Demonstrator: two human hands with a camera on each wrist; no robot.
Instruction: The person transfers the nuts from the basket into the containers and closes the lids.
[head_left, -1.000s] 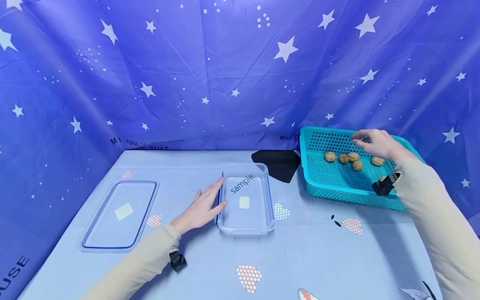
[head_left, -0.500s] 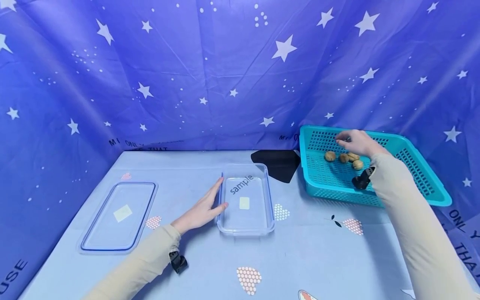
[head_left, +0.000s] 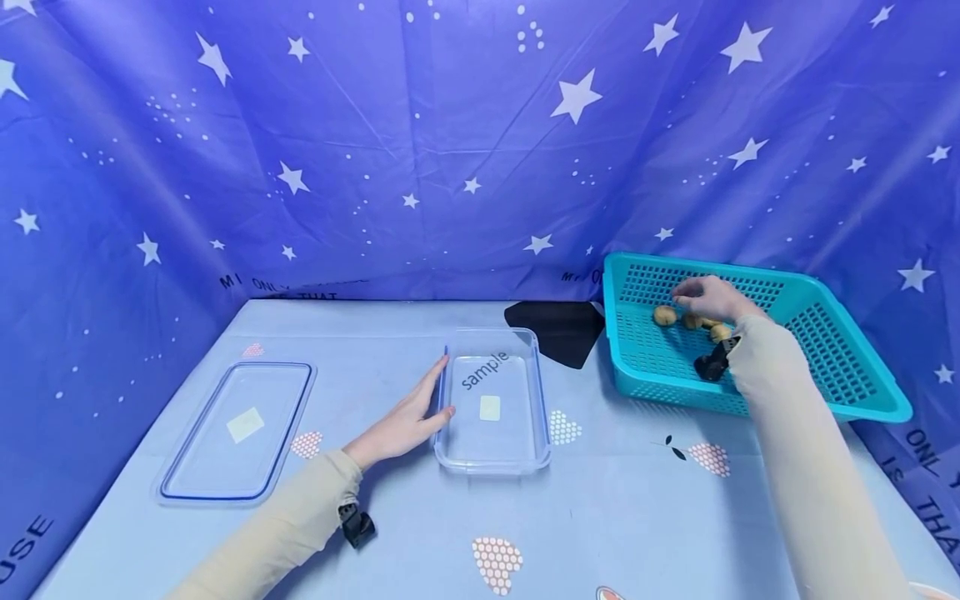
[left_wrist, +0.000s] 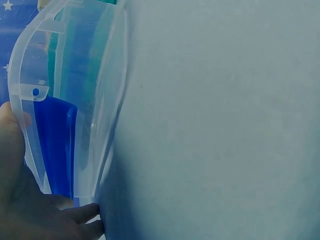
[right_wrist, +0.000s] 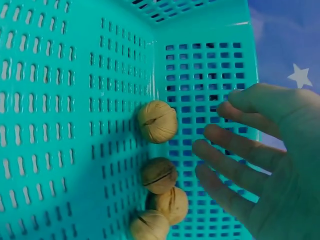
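A clear plastic food container [head_left: 491, 446] marked "sample" stands uncovered mid-table. My left hand [head_left: 401, 423] touches its left side, fingers extended, thumb at the rim. In the left wrist view, the container's blue side latch [left_wrist: 57, 145] hangs beside that hand. To the right, a teal perforated basket [head_left: 645, 362] bears several walnuts [head_left: 664, 316]. Over them is my right hand [head_left: 708, 298], its fingers bent loosely. From the right wrist, those fingers [right_wrist: 235, 170] appear apart from the nearest walnut [right_wrist: 158, 122], with nothing between them. My right hand and wrist partly cover other walnuts in the head view.
At the left of the table lies a clear lid [head_left: 225, 458] with a blue seal and a pale square label. A black patch [head_left: 558, 329] shows between container and basket. Behind the table hangs a blue star-printed curtain [head_left: 420, 150].
My right hand has moved left inside the basket, then down a little nearer the walnuts. A walnut seen farther right earlier is now out of sight behind my arm. My left hand stays put.
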